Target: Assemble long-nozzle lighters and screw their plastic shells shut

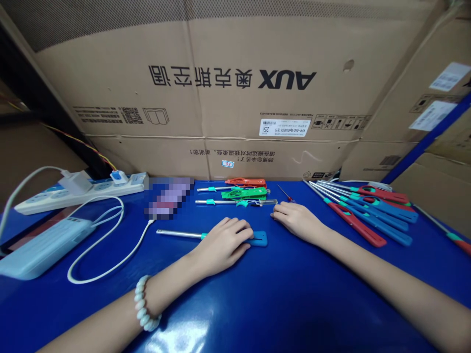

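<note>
My left hand [224, 242] lies curled over a long lighter with a blue handle [259, 239] and a metal tube pointing left, flat on the blue table [279, 294]. My right hand [296, 218] rests palm down on the table, fingers loosely bent, its fingertips near the end of a clear lighter [235, 202] in a small group of three lighters with red [246, 182] and green [245, 193] handles. A thin red-tipped pin [286, 193] lies just beyond my right hand.
A row of several red and blue long lighters [368, 211] lies at the right. At the left are a white power strip [79, 190], a power bank [44, 247] with a looped white cable [110, 235], and a blurred item [167, 197]. Large cardboard boxes [221, 93] wall the back.
</note>
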